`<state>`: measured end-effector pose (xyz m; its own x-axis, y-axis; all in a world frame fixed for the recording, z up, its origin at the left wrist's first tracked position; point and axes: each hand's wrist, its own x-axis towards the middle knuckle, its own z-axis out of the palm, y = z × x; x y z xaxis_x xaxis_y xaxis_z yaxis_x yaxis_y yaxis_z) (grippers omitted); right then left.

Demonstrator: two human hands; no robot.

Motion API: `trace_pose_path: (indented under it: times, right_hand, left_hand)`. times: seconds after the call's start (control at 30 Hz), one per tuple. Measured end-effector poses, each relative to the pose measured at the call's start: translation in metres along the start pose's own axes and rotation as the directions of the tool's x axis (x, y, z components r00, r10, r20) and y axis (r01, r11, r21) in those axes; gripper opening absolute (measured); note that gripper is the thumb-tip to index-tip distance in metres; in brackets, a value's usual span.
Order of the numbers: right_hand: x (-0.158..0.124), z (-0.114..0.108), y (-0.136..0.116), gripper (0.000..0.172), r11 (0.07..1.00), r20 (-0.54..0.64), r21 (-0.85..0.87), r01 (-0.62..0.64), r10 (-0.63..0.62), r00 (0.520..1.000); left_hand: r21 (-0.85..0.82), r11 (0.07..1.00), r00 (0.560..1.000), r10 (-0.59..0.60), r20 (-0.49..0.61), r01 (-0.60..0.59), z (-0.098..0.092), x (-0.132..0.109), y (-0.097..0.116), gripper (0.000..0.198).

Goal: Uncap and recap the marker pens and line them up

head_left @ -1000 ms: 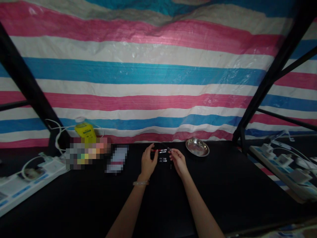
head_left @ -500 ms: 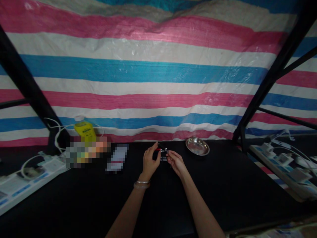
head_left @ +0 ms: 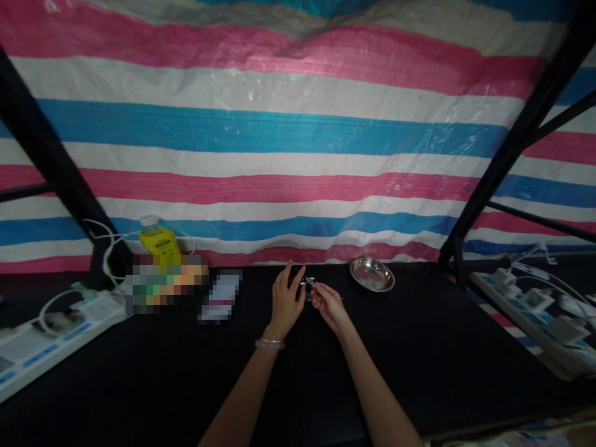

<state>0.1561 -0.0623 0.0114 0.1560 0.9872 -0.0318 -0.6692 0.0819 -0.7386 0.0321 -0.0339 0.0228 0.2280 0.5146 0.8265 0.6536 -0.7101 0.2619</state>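
Note:
My left hand (head_left: 285,299) and my right hand (head_left: 326,302) meet over the far middle of a black table (head_left: 419,354). Both pinch a small shiny metal piece (head_left: 308,284) held between their fingertips; it is too small to name. The left hand's upper fingers stick up, and a bracelet (head_left: 269,343) sits on that wrist. The right hand's fingers are curled. Small parts that lay on the table behind the hands are now hidden.
A round steel dish (head_left: 372,275) stands right of the hands. A yellow bottle (head_left: 159,243) and blurred packets (head_left: 165,284) lie at the back left. White power strips with cables run along the left (head_left: 51,329) and right (head_left: 535,310) edges. Black frame posts (head_left: 507,149) rise on both sides.
The hands have come closer together and lifted slightly. A red-and-silver part seen between them a second ago is hidden now.

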Motion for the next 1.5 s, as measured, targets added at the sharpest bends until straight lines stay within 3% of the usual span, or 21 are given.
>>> trace_pose_path:
  times: [0.13,0.27,0.4,0.67,0.83,0.93,1.03,1.1,1.17,1.3,1.5]
  right_hand:
    - [0.0,0.001,0.001,0.029,0.999,0.013,-0.028,-0.038,0.038,0.999]
    - [0.0,0.001,-0.001,0.034,0.995,0.017,-0.035,-0.095,0.095,0.995]
    - [0.0,0.001,-0.002,0.033,0.993,0.013,0.004,-0.114,0.114,0.993]
    - [0.001,-0.002,-0.001,0.027,0.99,0.001,0.027,-0.139,0.139,0.99]
    - [0.002,-0.005,0.001,0.027,0.998,-0.016,-0.047,-0.04,0.039,0.999]
    - [0.005,-0.009,-0.001,0.028,0.975,-0.104,-0.189,0.117,-0.139,0.985]
    - [0.006,-0.015,-0.005,0.023,0.814,-0.193,-0.499,0.299,-0.44,0.877]
    - [0.006,-0.021,-0.006,0.021,0.629,-0.161,-0.694,0.35,-0.61,0.776]
    - [0.005,-0.026,-0.007,0.024,0.462,-0.089,-0.823,0.329,-0.678,0.73]
    - [0.002,-0.03,-0.005,0.03,0.243,0.011,-0.947,0.209,-0.626,0.78]
    - [-0.004,-0.024,-0.008,0.03,0.067,-0.013,-0.997,0.026,-0.521,0.853]
  left_hand:
    - [0.0,0.999,0.999,0.036,0.04,-0.036,0.001,-0.001,-0.003,0.037]
    - [-0.021,1.0,0.999,-0.018,0.039,0.018,0.001,-0.002,-0.006,0.034]
    - [0.007,0.998,0.996,-0.068,0.054,0.068,0.001,-0.003,-0.008,0.035]
    - [-0.058,0.998,0.999,-0.027,0.036,0.029,0.004,-0.004,-0.011,0.036]
    - [-0.023,0.998,0.998,-0.063,0.031,0.063,0.001,-0.003,-0.009,0.036]
    - [0.029,0.991,0.988,-0.13,0.086,0.128,0.001,-0.004,-0.009,0.036]
    - [0.082,0.982,0.966,-0.183,0.181,0.171,0.003,-0.005,-0.011,0.037]
    - [0.103,0.978,0.954,-0.201,0.223,0.182,0.004,-0.005,-0.011,0.037]
    - [0.121,0.975,0.944,-0.213,0.254,0.187,0.005,-0.005,-0.011,0.037]
    - [0.146,0.97,0.92,-0.231,0.318,0.193,0.007,-0.006,-0.01,0.036]
    - [0.141,0.969,0.895,-0.242,0.376,0.202,0.008,-0.008,-0.01,0.039]
